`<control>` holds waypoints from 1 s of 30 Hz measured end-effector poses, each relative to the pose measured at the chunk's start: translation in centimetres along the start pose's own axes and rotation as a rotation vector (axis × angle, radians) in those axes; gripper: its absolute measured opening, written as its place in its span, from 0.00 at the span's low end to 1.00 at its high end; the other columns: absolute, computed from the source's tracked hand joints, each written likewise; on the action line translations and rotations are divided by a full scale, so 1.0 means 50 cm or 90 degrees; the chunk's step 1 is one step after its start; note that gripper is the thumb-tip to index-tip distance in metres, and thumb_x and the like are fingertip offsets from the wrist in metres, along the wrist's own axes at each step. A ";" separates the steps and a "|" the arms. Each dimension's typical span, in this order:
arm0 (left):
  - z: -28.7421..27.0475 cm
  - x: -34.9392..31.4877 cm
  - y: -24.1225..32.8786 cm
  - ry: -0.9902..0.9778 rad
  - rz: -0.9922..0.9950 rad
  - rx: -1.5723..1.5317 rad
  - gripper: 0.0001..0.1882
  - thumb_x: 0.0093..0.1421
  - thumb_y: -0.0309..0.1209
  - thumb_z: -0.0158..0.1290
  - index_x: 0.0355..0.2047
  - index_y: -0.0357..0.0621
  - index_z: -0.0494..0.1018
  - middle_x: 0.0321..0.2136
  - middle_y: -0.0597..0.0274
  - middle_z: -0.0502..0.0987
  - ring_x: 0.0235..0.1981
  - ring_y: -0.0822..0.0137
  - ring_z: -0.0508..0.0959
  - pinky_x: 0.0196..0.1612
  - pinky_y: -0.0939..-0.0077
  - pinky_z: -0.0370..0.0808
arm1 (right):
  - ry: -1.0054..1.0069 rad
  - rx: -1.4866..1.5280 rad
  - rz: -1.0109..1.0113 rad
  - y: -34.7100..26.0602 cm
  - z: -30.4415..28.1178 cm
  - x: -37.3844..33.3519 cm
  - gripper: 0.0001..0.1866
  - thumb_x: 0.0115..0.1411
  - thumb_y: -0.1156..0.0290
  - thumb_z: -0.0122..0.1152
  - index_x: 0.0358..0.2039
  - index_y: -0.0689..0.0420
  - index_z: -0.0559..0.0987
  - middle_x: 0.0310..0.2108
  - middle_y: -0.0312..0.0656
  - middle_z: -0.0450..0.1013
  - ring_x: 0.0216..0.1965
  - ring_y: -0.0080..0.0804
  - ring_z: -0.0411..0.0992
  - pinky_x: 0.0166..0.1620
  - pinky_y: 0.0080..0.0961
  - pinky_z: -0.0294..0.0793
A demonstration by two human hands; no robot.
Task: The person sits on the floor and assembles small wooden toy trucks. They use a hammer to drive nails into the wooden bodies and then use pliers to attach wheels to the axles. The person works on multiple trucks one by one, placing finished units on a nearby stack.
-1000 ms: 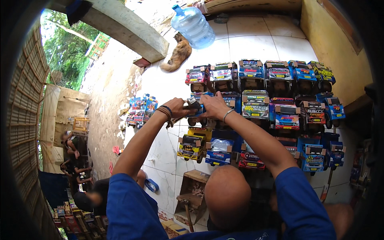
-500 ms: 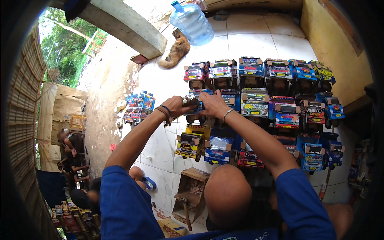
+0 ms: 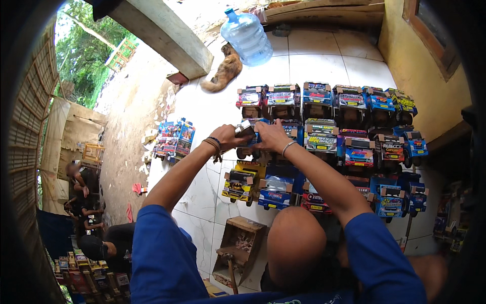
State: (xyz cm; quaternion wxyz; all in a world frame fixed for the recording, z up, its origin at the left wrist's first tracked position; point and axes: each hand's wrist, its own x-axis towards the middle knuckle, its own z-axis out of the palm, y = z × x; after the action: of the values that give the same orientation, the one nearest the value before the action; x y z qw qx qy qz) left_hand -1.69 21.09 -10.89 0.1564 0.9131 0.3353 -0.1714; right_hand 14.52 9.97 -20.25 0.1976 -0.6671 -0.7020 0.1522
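My left hand (image 3: 223, 137) is closed around a silver metal tool (image 3: 244, 128) that looks like a staple gun, its head close to the right fingers. My right hand (image 3: 273, 137) reaches over the left end of the middle row of toy trucks, thumb and fingers on the end toy truck, which is mostly hidden under both hands. A blue toy truck (image 3: 293, 129) stands just right of it. Nearer to me are a yellow-and-black toy truck (image 3: 239, 184) and a dark blue toy truck (image 3: 276, 190).
Several more painted toy trucks (image 3: 349, 99) stand in rows on the white tiles. A cat (image 3: 226, 71) lies beside a large blue water bottle (image 3: 248, 38). Near my knee (image 3: 296, 238) are a wooden box (image 3: 248, 223) and a hammer (image 3: 232, 273). People (image 3: 83, 182) sit at the left.
Both hands stay over the same toy truck, with the tool tilted a little differently. The whole view has shifted slightly, and more of a person at the lower left shows.
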 end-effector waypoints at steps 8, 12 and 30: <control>-0.045 -0.041 0.017 -0.008 0.081 0.180 0.31 0.56 0.61 0.57 0.36 0.43 0.81 0.29 0.42 0.82 0.33 0.44 0.82 0.42 0.54 0.79 | -0.119 -0.062 -0.014 0.041 -0.102 -0.067 0.72 0.32 0.19 0.64 0.68 0.60 0.58 0.60 0.49 0.69 0.57 0.44 0.72 0.60 0.51 0.55; -0.048 -0.051 0.052 0.014 0.113 0.206 0.23 0.57 0.51 0.58 0.35 0.42 0.81 0.28 0.42 0.81 0.31 0.44 0.82 0.40 0.53 0.79 | -0.135 -0.083 -0.006 0.055 -0.107 -0.106 0.69 0.36 0.23 0.67 0.70 0.56 0.57 0.64 0.46 0.65 0.58 0.41 0.70 0.61 0.49 0.53; -0.012 0.000 0.131 -0.015 0.097 0.252 0.26 0.54 0.55 0.60 0.33 0.41 0.81 0.28 0.42 0.81 0.32 0.45 0.82 0.41 0.54 0.80 | -0.048 -0.022 -0.003 0.075 -0.069 -0.110 0.46 0.45 0.41 0.72 0.63 0.41 0.66 0.57 0.35 0.71 0.54 0.36 0.71 0.55 0.51 0.55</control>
State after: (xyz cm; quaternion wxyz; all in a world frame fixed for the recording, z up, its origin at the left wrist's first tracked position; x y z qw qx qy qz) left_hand 2.82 16.57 -9.24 -0.0097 0.9467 0.2232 -0.2322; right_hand 19.65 4.53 -19.41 0.1597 -0.6626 -0.7129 0.1648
